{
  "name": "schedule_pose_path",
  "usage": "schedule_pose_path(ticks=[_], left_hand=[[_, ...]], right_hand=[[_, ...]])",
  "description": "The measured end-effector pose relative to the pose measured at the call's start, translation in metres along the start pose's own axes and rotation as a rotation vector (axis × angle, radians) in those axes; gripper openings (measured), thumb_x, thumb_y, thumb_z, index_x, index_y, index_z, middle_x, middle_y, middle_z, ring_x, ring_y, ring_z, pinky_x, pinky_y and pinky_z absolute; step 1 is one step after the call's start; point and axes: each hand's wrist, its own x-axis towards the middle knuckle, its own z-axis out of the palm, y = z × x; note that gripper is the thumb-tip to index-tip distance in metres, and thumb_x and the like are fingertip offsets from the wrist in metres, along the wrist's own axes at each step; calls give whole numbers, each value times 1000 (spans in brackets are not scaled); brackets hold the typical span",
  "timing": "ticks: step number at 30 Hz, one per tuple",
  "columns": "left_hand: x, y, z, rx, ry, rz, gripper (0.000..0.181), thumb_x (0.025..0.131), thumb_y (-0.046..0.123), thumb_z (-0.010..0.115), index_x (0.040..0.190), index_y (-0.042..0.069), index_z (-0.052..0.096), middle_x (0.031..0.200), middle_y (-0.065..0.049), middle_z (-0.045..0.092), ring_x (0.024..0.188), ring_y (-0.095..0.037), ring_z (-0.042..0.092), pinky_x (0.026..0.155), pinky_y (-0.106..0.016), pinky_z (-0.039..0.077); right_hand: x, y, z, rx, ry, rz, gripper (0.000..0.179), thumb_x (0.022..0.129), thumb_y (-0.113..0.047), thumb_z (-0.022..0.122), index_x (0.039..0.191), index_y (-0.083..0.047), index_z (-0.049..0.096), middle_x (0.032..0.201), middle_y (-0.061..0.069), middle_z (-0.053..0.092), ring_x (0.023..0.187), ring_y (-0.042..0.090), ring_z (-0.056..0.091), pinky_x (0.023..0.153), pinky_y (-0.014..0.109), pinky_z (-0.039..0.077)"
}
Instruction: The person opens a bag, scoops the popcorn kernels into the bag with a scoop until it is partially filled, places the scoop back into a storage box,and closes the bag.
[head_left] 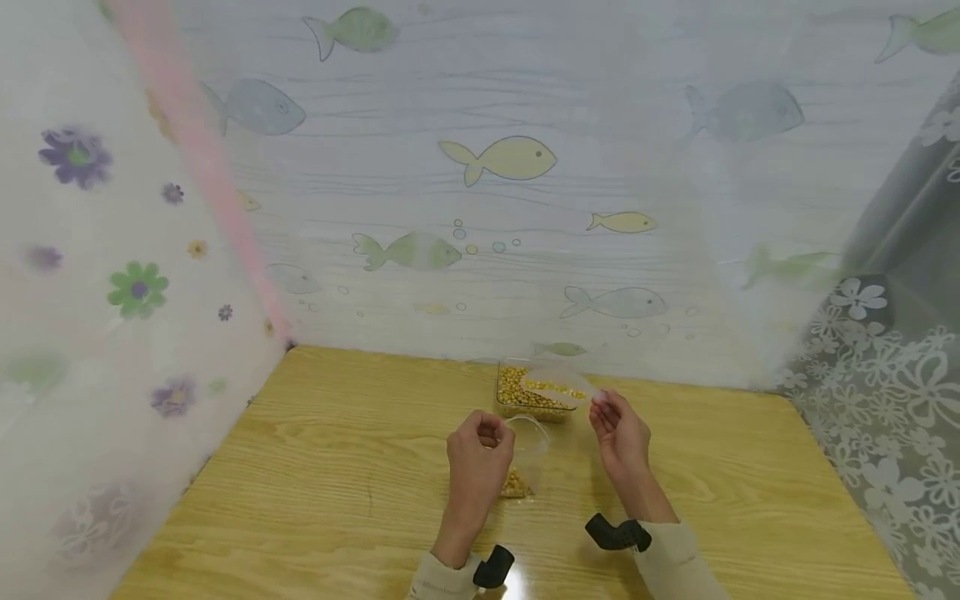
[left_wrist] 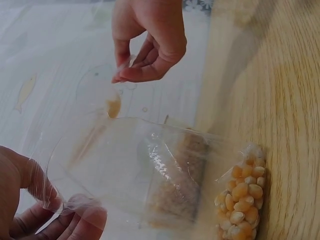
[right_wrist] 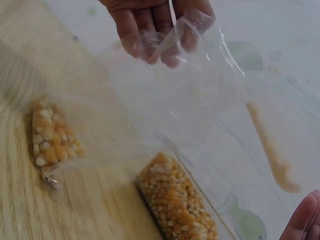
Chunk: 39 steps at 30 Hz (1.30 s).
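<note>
My left hand pinches the rim of a clear plastic bag whose mouth gapes. Corn kernels fill the bottom of the bag, which rests on the table. On the right, my right hand pinches the handle end of a clear scoop. A row of yellow kernels lies in the scoop. In the head view the scoop is over the right part of a clear container of corn, beyond the bag's mouth.
The wooden table meets a fish-printed curtain right behind the container. A flower-printed sheet hangs along the left side, and grey floral lace along the right. Black wrist mounts stick out from both sleeves.
</note>
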Motion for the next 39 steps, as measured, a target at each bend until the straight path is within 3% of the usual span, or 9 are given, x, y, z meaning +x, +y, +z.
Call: schedule_pose_path(ticks=[13,22,28,39], left_hand=[[-1,-1,2,22,6,-15,4,92,6,67,89,6,69,75,1,65,64,-7,63,64,-25,54],[0,-1,2,19,6,-7,5,93,6,66,89,4,69,74,1,65,64,-9,63,65,-25,54],[1,-1,2,28,15,0,5,91,6,67,87,6,69,73,1,64,63,-8,63,65,-25,54],[1,0,2,31,8,5,4,92,5,68,89,7,71,73,1,65,63,-8,62,65,-25,54]], right_hand=[[-12,-4,-3,-60,-117,-9,34,108,-12,47,84,-10,71,70,-1,68,63,8,64,61,17,53],[-15,-8,-3,-65,-124,3,38,108,-10,44,80,-10,70,65,-1,65,60,9,63,59,18,53],[-17,-9,-4,-96,-155,-33,38,108,-10,45,81,-9,72,66,-1,66,61,8,64,60,17,54],[-17,-11,-2,-171,-82,-113,40,107,-9,48,76,-9,74,63,0,67,58,9,65,58,19,54]])
